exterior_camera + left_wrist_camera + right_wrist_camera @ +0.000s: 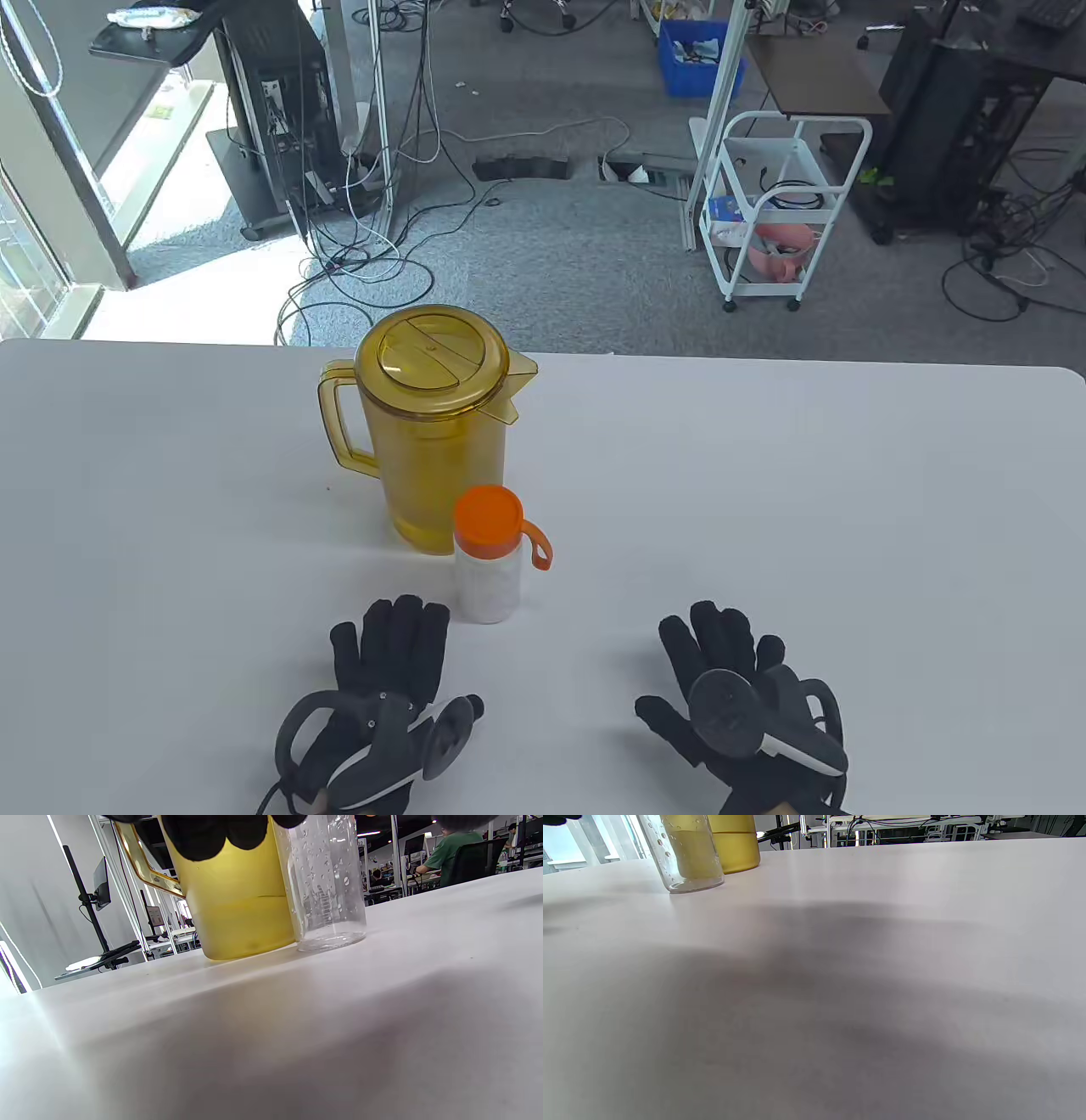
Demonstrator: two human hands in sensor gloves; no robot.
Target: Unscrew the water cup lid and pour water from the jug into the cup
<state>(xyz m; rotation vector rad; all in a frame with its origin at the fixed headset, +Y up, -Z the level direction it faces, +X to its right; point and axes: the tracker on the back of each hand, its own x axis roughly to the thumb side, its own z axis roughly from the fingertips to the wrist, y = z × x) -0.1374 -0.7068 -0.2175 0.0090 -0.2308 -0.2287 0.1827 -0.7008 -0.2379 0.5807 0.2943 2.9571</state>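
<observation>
Amber plastic jug [437, 424] sat upright on the white worktop [764, 509], lid on, handle pointing left, partly filled with water. Right in front of it, pretty much touching, stood the clear water cup [489, 586] with its orange lid [489, 518] on. Both gloved hands lay flat on the worktop nearer the person, holding nothing: left hand [386, 688] just beside the cup, right hand [734, 696] well apart, fingers spread wide.
</observation>
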